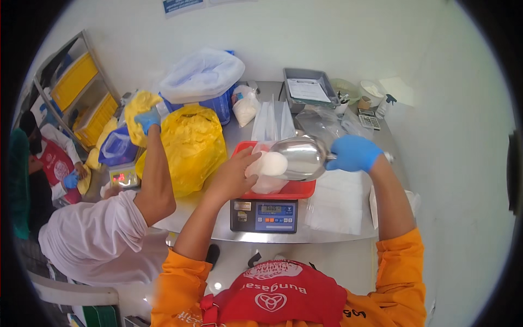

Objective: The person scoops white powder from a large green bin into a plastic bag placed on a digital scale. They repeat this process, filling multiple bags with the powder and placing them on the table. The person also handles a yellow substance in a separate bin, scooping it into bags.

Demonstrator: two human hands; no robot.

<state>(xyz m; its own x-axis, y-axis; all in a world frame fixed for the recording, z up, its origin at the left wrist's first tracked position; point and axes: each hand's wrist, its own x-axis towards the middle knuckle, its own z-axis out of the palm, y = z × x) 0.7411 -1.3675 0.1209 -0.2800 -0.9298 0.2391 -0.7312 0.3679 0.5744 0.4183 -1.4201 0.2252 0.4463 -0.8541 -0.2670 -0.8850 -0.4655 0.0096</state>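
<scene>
My right hand [354, 154], in a blue glove, grips the handle of a metal scoop [304, 157]. White powder [274, 164] lies at the scoop's mouth, over a clear plastic bag [269, 184]. Bare, my left hand [236, 173] holds the rim of that bag from the left. The bag sits in a red plastic tray [300, 190] on a digital scale [264, 216] with a lit display. To the right of the scale lie flat clear plastic bags [337, 202].
At left, a co-worker's gloved hand [148, 119] holds yellow dough-like material [139, 108] near a yellow bag [192, 151]. Behind stand a lined blue bin [220, 106], a tied bag of white powder [246, 107] and a grey tray [292, 102]. A spray bottle [384, 108] stands by a calculator [369, 121].
</scene>
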